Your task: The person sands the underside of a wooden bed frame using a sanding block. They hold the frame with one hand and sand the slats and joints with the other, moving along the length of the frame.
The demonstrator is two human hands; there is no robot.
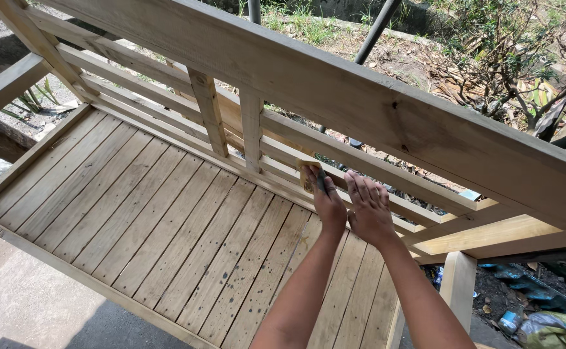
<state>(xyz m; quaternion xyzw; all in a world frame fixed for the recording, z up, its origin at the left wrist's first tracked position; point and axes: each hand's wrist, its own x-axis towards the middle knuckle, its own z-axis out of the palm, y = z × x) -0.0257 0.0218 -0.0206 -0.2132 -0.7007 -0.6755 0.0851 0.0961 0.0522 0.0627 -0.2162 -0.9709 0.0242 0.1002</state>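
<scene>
- nearest the camera, two bare forearms rise from the bottom edge and reach over the slatted seat (166, 239) of a pale wooden bench, whose boards run away from the viewer and carry small dark specks.
- the left hand (327, 201) is curled around a small folded piece of sandpaper (310, 173) — yellowish-brown, with a dark strip along one side — fingers wrapped close on it, pressing it to a low back rail (360, 163) where seat meets backrest.
- the right hand (368, 210) lies just beside the left, nearly touching it, palm down, fingers straight and close together, flat on the same low rails; it holds nothing.
- beyond the hands, two short upright struts (252, 129) join the thin rails to the wide top board (373, 103) of the backrest, which crosses the view on a slant.
- to the right a bench leg (457, 284) stands over scattered litter — farther off lie dry leaves, grass and dark poles (377, 29).
</scene>
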